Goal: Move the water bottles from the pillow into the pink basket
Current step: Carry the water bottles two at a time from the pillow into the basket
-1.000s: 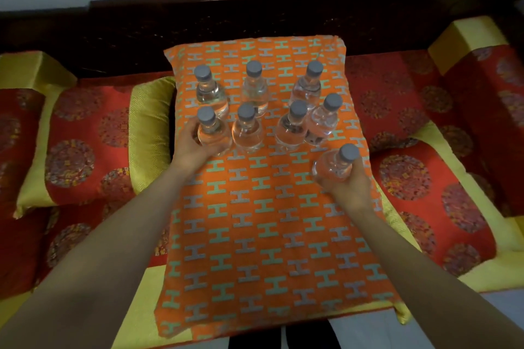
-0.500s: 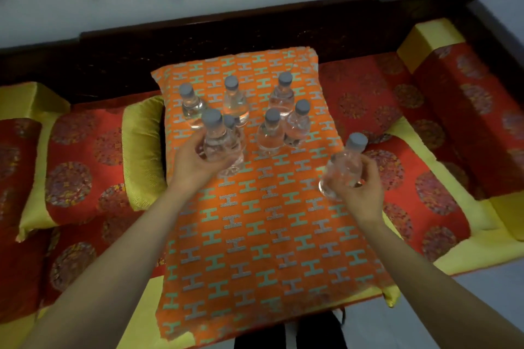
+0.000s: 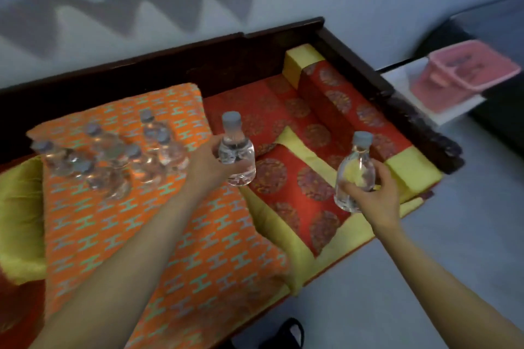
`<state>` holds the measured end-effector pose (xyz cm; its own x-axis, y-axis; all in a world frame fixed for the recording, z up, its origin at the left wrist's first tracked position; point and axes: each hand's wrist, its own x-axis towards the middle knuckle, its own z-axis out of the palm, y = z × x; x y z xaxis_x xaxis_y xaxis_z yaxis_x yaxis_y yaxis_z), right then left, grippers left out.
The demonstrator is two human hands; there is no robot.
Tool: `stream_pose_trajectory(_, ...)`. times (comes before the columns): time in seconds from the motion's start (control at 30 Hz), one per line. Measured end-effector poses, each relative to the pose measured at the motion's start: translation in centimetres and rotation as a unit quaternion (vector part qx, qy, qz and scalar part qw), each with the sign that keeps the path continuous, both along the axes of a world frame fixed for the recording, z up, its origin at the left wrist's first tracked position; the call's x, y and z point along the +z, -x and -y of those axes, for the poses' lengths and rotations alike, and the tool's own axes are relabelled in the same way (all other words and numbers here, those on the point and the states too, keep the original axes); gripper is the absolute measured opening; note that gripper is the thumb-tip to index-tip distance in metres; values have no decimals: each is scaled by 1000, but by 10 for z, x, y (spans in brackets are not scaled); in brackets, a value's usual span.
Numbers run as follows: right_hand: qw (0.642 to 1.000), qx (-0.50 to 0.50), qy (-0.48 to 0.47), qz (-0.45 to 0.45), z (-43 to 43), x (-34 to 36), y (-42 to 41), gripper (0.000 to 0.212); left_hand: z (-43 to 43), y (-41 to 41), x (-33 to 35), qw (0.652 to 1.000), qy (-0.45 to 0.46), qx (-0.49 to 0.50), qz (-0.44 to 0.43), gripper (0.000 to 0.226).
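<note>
Holding bottles upright, left grip (image 3: pixel 208 164) wrapped round first bottle (image 3: pixel 236 150) at pillow (image 3: pixel 147 235) edge, right grip (image 3: pixel 372 196) round second bottle (image 3: pixel 354 171) over red cushions (image 3: pixel 312 187), other bottles (image 3: pixel 113 159) clustered on pillow, pink basket (image 3: pixel 433 93) far right.

Water bottles: eight. Six clustered bottles (image 3: pixel 106 150), blurred but countable; one left-held bottle (image 3: pixel 236 154); one right-held bottle (image 3: pixel 354 176). Hands: two, left hand (image 3: pixel 205 163) and right hand (image 3: pixel 374 194). Orange pillow (image 3: pixel 85 221): one. Pink basket (image 3: pixel 453 93): one.
</note>
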<state>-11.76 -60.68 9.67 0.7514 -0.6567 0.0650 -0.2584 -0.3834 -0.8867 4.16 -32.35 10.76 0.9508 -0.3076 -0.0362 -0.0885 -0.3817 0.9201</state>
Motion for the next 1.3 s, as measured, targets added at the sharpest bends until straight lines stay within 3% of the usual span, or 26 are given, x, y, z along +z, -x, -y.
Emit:
stream_pose_trajectory(0.2, 994, -107, 2, -6, 124, 15, 73, 50, 146, 37, 11, 998, -4, -66, -13, 62)
stream_pose_trajectory(0.6, 971, -239, -14, 5, 256, 22, 153, 57, 342, 71, 37, 980, -46, -192, -29, 53)
stream_pose_trajectory(1.13, 973, -229, -7, -26, 454, 32, 99, 67, 579, 23, 39, 972, -67, -225, 29, 47)
stream_pose_trajectory(1.3, 969, -243, -5, -38, 512, 47, 84, 71, 641, 2, 42, 970, -57, -236, 5, 53)
